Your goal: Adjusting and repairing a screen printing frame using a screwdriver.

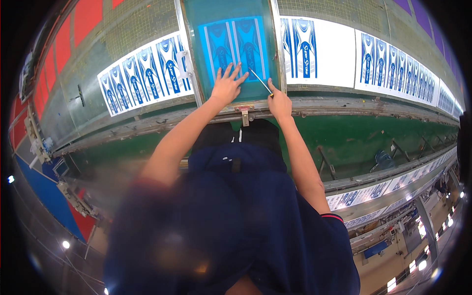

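A framed printing screen (194, 73) lies in front of me, its translucent mesh showing a bright blue patch (212, 54) with two tall printed patterns. My left hand (226, 87) rests on the lower left of the mesh, fingers spread and nothing in them. At the lower right, my right hand (280, 103) grips a screwdriver (260, 81) with a thin metal shaft and a dark and yellow handle. Its tip points up and left, at the lower part of the right-hand pattern; whether it touches the mesh I cannot tell.
White sheets with blue prints line the long bench, left (142, 73) and right (319, 54) of the screen. A metal rail (339, 105) runs along the bench's near edge. Behind me, another bench carries printed sheets (373, 191). Red panels (87, 22) lie at far left.
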A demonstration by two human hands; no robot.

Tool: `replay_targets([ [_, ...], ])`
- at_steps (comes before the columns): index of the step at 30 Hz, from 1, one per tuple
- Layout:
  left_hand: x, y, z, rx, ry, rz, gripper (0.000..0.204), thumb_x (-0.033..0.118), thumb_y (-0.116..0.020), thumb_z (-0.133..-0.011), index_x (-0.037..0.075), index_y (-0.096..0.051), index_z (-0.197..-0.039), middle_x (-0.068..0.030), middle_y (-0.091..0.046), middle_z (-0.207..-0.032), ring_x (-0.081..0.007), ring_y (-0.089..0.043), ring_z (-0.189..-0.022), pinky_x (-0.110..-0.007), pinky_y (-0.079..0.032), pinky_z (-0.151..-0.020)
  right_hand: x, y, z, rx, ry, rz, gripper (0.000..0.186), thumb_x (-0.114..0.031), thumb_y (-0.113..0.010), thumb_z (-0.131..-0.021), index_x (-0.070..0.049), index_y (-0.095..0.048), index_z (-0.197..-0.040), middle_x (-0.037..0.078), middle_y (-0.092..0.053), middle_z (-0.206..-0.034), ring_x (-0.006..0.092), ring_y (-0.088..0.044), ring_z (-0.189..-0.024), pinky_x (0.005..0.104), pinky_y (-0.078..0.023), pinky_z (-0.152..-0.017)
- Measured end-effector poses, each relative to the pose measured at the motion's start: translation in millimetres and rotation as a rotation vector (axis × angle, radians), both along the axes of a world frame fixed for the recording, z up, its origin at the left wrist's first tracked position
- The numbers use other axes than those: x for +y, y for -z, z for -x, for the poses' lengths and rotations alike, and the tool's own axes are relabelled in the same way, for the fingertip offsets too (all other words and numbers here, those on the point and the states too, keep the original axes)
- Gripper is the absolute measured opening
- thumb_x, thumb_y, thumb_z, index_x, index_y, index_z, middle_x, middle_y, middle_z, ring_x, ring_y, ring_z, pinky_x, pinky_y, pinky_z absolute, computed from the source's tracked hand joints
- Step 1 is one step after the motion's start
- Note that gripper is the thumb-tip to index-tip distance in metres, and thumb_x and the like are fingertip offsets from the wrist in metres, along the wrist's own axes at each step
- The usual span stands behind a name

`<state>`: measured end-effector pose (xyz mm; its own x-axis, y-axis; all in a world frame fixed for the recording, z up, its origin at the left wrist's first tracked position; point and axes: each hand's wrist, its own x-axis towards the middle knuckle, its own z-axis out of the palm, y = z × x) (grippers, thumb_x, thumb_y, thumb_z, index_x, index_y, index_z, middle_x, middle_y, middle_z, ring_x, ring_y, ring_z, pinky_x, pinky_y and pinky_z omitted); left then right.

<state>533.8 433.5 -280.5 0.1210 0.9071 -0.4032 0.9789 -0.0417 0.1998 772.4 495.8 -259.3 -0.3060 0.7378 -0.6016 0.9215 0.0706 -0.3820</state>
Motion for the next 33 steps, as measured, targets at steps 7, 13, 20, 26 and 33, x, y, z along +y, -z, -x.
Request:
replay_targets([
  [7, -21.2, -2.9, -10.6, -0.167, -0.205, -0.108, 0.058, 0.022, -0.073, -0.095, 0.024, -0.062, -0.152, -0.0125, -0.043, -0.169, -0.0386, -0.044, -0.153, -0.061, -0.039, -0.123, -0.3, -9.6, -18.0, 0.220, 0.223, 0.101, 0.052, -0.018, -0.066, -0.096, -0.024, -0.070, -0.147, 0.026, -0.075, -0.100, 0.0446, -0.073, -0.097, 0.0505, -0.056, -0.089],
  [13, -100.0, -22.1, -28.8, -0.446, -0.624, -0.007, 0.041, 0.013, -0.071, -0.091, 0.013, -0.073, -0.132, -0.0141, -0.063, -0.133, -0.0373, -0.060, -0.128, -0.052, -0.048, -0.111, -39.1, -12.6, -58.1, 0.318, 0.271, 0.056, 0.030, -0.020, -0.067, -0.097, -0.010, -0.079, -0.122, 0.023, -0.078, -0.104, 0.0412, -0.076, -0.098, 0.0453, -0.057, -0.089],
  [20, -129.6, -34.7, -5.8, -0.264, -0.827, -0.289, 0.044, 0.016, -0.077, -0.087, 0.008, -0.069, -0.130, -0.0160, -0.062, -0.128, -0.0387, -0.058, -0.127, -0.053, -0.050, -0.107, -112.4, -32.3, -84.1, 0.218, 0.075, -0.081, 0.019, -0.021, -0.071, -0.097, -0.004, -0.076, -0.103, 0.018, -0.077, -0.092, 0.0308, -0.077, -0.089, 0.0402, -0.057, -0.083],
  [26, -114.5, -3.1, 55.6, -0.313, -1.155, 0.253, 0.076, 0.063, -0.078, -0.091, -0.002, -0.062, -0.128, -0.0288, -0.071, -0.125, -0.0462, -0.070, -0.117, -0.055, -0.054, -0.102, -159.7, -67.6, -56.1, 0.246, 0.117, -0.040, 0.019, -0.019, -0.069, -0.095, -0.010, -0.076, -0.111, 0.022, -0.075, -0.093, 0.0440, -0.074, -0.093, 0.0478, -0.057, -0.083],
  [33, -130.8, 34.2, 68.8, -0.313, -1.077, 0.201, 0.072, 0.061, -0.060, -0.104, -0.006, -0.064, -0.131, -0.0353, -0.073, -0.124, -0.0496, -0.069, -0.122, -0.056, -0.053, -0.104, -208.8, -144.1, 19.4, 0.258, 0.191, 0.158, 0.043, -0.022, -0.071, -0.097, -0.011, -0.071, -0.138, 0.026, -0.076, -0.112, 0.0464, -0.072, -0.109, 0.0511, -0.057, -0.094],
])
